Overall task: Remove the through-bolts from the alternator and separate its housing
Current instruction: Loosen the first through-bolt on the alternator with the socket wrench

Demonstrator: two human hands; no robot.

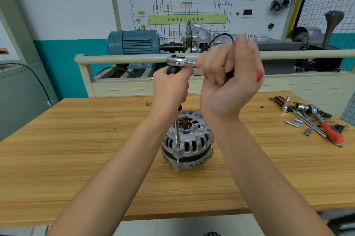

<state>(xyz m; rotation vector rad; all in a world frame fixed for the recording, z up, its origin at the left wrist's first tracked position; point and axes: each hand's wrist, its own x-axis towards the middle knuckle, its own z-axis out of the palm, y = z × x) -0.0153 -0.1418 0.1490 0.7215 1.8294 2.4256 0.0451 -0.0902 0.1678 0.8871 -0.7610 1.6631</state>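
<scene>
The alternator (187,142) stands on the table (76,149), shaft end up, directly below both hands and nearer to the person than they are. A socket (177,146) on a long extension bar (176,130) sits on a through-bolt at the near-left rim of the housing, and the bar rises steeply to a ratchet (179,61) held high above.

The left hand (170,89) is curled around the dark upper part of the extension, just under the ratchet head. The right hand (230,80), to the right of the left, is closed around the ratchet handle, whose red end (259,75) shows past the heel of the hand. Nothing visible clamps or braces the alternator itself.

That seems the main risk. With the turning force applied so far above the bolt, any sideways lean on the handle could tilt the bar, so the socket rides off the bolt head and rounds it. The free-standing housing could also spin or tip on the table as the handle swings. A sudden release of the bolt could send the right hand lurching away from the left.

Well off to the right of the right hand lie spare tools (315,120) and small sockets (294,124), near the table edge; a rolling alternator might knock them off.
</scene>
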